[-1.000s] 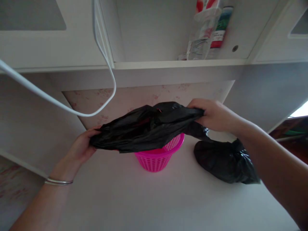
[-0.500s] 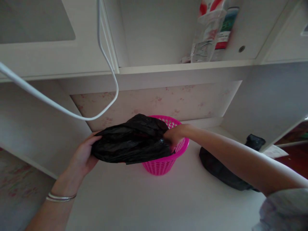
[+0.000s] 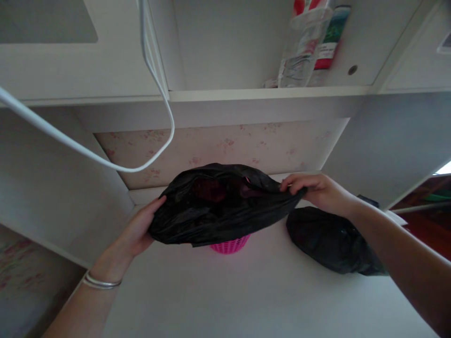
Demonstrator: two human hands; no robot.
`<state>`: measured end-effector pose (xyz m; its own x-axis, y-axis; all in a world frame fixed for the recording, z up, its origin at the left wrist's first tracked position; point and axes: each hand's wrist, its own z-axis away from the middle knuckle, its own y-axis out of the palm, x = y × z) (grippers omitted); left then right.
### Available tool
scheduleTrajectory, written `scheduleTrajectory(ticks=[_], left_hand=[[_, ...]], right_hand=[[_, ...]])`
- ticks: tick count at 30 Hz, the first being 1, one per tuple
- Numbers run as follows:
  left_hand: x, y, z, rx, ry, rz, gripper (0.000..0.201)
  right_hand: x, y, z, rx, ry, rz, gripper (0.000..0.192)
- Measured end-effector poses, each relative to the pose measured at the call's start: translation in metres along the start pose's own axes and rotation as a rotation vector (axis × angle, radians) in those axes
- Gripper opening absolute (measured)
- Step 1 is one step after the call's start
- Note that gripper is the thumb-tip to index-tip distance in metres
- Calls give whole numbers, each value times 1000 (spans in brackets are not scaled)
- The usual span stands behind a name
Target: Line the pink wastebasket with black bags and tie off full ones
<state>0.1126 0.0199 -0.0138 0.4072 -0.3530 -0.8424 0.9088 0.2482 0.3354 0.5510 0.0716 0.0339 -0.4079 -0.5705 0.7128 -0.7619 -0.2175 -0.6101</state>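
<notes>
A black plastic garbage bag [image 3: 218, 220] is stretched wide over a pink basket [image 3: 230, 245], covering the basket's rim and most of its wall. My left hand [image 3: 139, 227] grips the bag's left edge, thumb and fingers closed on the plastic. On the opposite side, my right hand [image 3: 312, 188] pinches the bag's right edge, pulled out past the basket. Between the hands the bag's mouth gapes, and pink shows dimly inside. Only the lower part of the basket is visible beneath the plastic.
A second, filled black bag [image 3: 334, 239] lies on the white surface [image 3: 211, 300] at right, partly behind my right forearm. Above is a white shelf [image 3: 268, 94] with a clear plastic container [image 3: 299, 51] and a bottle [image 3: 329, 42]. A white cable [image 3: 141, 166] hangs at upper left.
My right hand has come out of the basket and moved right, drawing the bag's edge with it. The bag now spreads across the whole basket rim. My left hand has shifted slightly right.
</notes>
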Motion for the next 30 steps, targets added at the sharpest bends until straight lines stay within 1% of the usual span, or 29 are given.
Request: scheduleTrajectory(ticks=[2,3,5,7,8,10,11,13,15,17,19,22,25,27,30], left_hand=[[11,2,0,38,-14,-12,30],[17,2,-1,52,3,-19,31],[31,3,-7,48,103,-42,36],[46,3,-18,9,252,-74,42],[53,3,-24,-19,324,-84,46],[62,3,-37,-74,429,-82,52],[64,3,-43,-98,455,-71,53],[62,4,-53,-137,479,-45,51],[53,7,-61,-138,471,-33,44],[40,11,-68,-103,430,-37,38],[27,18,-74,-51,378,-47,31],[13,27,-79,13,328,-42,27],[6,33,-79,54,338,-22,36],[4,35,-79,68,339,-39,39],[3,33,-87,42,355,-101,41]], right_hand=[[-15,5,28,-59,40,-32,23],[-23,9,40,-49,44,-16,21],[-38,19,56,39,35,120,17],[-53,30,64,111,43,359,24],[-59,35,64,111,55,479,30],[-70,43,60,37,94,629,39],[-74,45,56,-7,119,643,45],[-79,47,44,-62,192,553,60],[-80,46,29,-90,317,336,74],[-81,44,13,-137,446,100,76],[-81,43,-5,-201,511,-38,69],[-85,45,-31,-281,510,-59,50],[-91,51,-50,-377,498,-23,37],[-94,56,-59,-452,490,-14,42],[-97,63,-70,-500,471,-87,66]])
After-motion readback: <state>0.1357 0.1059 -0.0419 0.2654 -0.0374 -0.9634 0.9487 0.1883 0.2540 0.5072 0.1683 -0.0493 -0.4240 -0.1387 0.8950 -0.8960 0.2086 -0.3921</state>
